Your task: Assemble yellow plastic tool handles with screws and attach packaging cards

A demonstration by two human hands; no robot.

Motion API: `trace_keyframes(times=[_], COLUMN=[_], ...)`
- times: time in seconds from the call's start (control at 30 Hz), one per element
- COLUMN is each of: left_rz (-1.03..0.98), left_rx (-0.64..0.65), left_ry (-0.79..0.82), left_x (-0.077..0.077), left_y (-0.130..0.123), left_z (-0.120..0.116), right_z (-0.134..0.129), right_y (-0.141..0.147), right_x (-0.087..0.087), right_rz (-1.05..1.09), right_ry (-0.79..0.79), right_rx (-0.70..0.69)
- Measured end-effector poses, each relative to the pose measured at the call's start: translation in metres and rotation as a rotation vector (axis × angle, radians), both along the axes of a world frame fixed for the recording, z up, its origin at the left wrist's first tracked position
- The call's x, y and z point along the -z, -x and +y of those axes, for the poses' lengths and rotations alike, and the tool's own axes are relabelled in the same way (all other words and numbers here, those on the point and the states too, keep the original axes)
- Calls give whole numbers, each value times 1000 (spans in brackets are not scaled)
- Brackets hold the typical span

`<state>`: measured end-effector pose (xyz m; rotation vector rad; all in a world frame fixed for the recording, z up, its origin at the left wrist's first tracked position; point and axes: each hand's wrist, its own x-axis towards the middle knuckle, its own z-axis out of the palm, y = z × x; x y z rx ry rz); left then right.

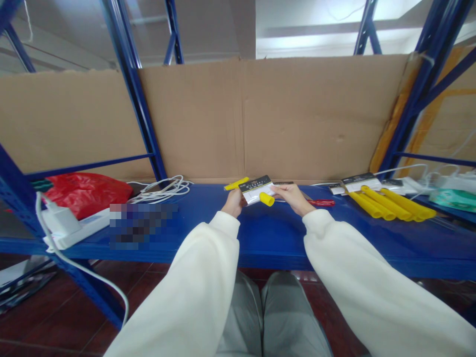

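A person in cream sleeves holds a black-and-white printed card packet (256, 185) over a blue metal shelf (267, 235), a smooth yellow cylinder (267, 199) showing end-on against its lower edge. The left hand (233, 203) curls its fingers closed at the packet's left edge; the right hand (292, 197) pinches the right edge between thumb and fingers. Whether the cylinder is fixed to the packet cannot be made out.

Near the packet, a yellow strip-like piece (236, 184) lies behind the left hand, and a red handle (322, 203) rests just beyond the right wrist. Farther to the right, several yellow tubes (394, 204) lie side by side beneath similar black-and-white packets (360, 182). A brown cardboard panel (193, 119) stands behind the shelf.

The packet looks light and thin, likely stiff enough to stay flat between two hands yet apt to crease or bend at a corner under a hard squeeze. Its printed face may be slick. The cylinder appears to be light, smooth plastic, firm but prone to roll or slide. The opposite side edges offer the surest hold on the packet, with gentle finger pressure; the cylinder is best taken around its barrel, clear of the open-looking end.
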<state>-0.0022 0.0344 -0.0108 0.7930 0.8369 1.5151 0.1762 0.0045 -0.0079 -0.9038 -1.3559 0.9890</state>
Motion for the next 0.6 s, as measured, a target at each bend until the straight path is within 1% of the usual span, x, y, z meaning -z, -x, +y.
trace_keyframes(times=[0.13,0.27,0.37,0.5,0.6], left_rz=[66,203,263,248,164], left_rx=[61,52,58,47,14], left_ry=[-3,68,50,44,48], left_x=[-3,-4,-3,-5,-8], left_y=[-1,1,3,0,-3], left_z=[-4,-11,-17,-20,-18], right_z=[1,3,3,3,3], right_y=[0,-2,-4,-3,-3], right_x=[1,1,1,1,2], right_rz=[-25,-53,-64,-58,-51], right_ry=[3,-24,-34,-35,-32], right_rx=[36,84,101,102,99])
